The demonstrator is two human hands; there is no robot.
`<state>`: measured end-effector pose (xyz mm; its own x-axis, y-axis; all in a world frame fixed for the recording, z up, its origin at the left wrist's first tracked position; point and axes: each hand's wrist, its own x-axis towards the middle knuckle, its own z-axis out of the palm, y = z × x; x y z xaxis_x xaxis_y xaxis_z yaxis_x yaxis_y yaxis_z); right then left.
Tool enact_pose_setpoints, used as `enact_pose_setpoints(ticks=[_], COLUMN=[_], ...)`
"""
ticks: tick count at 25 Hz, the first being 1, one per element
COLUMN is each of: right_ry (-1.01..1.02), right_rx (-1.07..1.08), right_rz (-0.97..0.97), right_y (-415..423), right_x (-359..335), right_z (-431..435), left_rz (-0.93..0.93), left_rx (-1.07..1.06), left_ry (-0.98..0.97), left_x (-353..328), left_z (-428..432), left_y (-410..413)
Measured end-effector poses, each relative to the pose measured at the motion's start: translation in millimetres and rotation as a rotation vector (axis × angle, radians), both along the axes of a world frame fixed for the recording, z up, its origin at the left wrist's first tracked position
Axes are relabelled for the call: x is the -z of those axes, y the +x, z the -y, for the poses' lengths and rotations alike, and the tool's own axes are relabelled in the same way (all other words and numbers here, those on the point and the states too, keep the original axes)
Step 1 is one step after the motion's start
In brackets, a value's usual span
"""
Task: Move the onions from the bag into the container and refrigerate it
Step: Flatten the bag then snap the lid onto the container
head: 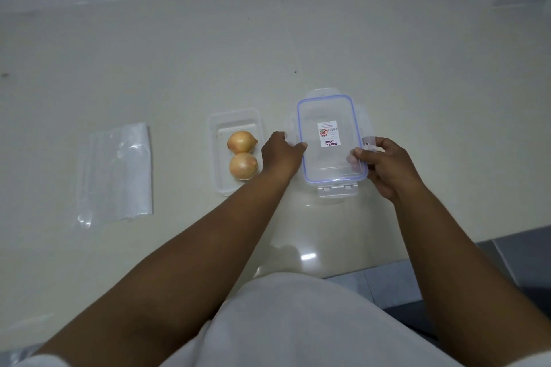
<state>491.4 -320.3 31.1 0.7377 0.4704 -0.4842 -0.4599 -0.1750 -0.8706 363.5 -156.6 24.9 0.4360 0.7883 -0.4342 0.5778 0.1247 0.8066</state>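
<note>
We are looking down on a smooth, glossy cream countertop (387, 48), and both bare hands are on the lid (332, 140). It is a clear, rigid plastic rectangle with rounded corners, a pale blue seal running just inside its edge and hinged locking flaps on its sides. The left hand (281, 155) grips the lid's long edge at nine o'clock, fingers curled over the rim. The right hand (384, 167) pinches the flap on the opposite side, at about four o'clock, thumb on top and fingertips showing through the plastic beneath. Whether the lid rests on the counter or is lifted off it, we cannot tell.

In the lid's centre sits a small white sticker (328, 133) with pink print, turned away from us. We can make out "LOCK" in the bottom line; the finer text is too small to read, and there is a round red symbol above it.

At nine o'clock from the lid, just beside the left hand, stands the container (219, 158): clear plastic, rectangular, open on top. Both onions are inside it, round and golden with dry papery skins. The farther onion (241, 141) and the nearer onion (243, 166) touch each other.

Farther out at nine o'clock, well apart, the bag (116, 173) lies flat, a thin, crinkled transparent film catching white glare.
</note>
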Motion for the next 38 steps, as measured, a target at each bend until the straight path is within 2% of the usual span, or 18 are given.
enact_pose_setpoints(ticks=[4,7,13,21,27,29,32,34,38], right_ry=[-0.12,-0.191,-0.331,-0.411,-0.53,-0.573,-0.659,-0.691,-0.698], right_rx=[-0.153,-0.225,-0.35,-0.36,-0.454,-0.473,-0.513,-0.557,-0.616], right_rz=[0.085,0.158,0.28,0.352,0.467,0.545,0.783,0.895,0.782], right_y=[-15,-31,-68,-82,-83,-83,-84,-89,-89], right_x=[-10,-8,5,14,20,20,17,13,6], right_z=[-35,-73,-132,-148,-147,-148,-152,-155,-168], left_rz=[0.077,0.023,-0.075,-0.091,-0.083,-0.139,-0.257,-0.332,-0.371], left_rx=[-0.137,-0.19,-0.27,-0.229,-0.207,-0.167,-0.089,0.003,0.072], left_ry=[-0.004,0.058,0.062,0.054,0.033,0.117,0.321,0.367,0.214], left_x=[-15,-15,-2,9,15,15,10,5,-6], left_z=[-31,-61,-99,-112,-116,-117,-119,-119,-126], left_y=[-32,-67,-118,-128,-134,-135,-133,-128,-118])
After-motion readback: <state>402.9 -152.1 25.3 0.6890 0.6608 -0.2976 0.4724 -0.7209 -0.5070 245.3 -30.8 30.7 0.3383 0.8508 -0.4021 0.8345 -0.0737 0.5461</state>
